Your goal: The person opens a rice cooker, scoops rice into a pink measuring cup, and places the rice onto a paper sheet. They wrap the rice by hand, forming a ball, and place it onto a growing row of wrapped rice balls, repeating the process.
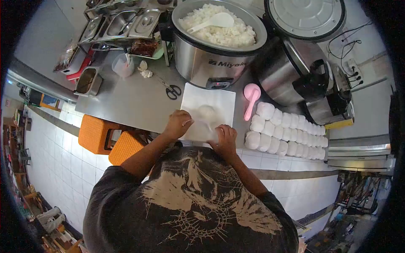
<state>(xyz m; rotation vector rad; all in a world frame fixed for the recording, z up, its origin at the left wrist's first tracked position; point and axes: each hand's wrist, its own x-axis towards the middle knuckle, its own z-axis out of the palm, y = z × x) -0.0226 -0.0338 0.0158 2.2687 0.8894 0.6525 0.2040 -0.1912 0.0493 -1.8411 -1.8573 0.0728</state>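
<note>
In the head view, two bare hands work at one white sheet [225, 96] on the metal counter [126, 103]. On the sheet sits one pale rounded mound [206, 111], blurred, just ahead of and between the hands. The left hand [179, 123] is curled nearly closed, thumb to fingertips, pinching an edge of thin translucent film [204, 125]. The right hand [225, 139] is half curled at the sheet's near right edge, beside the film; whether it grips it, I cannot tell.

Right of the sheet lie one pink scoop [252, 93] and three rows of round white bundles [264, 142], too crowded at the far end to count exactly. Beyond the sheet stands one open rice cooker [190, 63], holding rice [244, 34] with one white paddle [219, 20] on top. One round lid [306, 17] is propped at upper right. To the left are one pair of scissors [172, 91], one translucent jug [122, 65] and, below the counter, two orange stools [93, 135].
</note>
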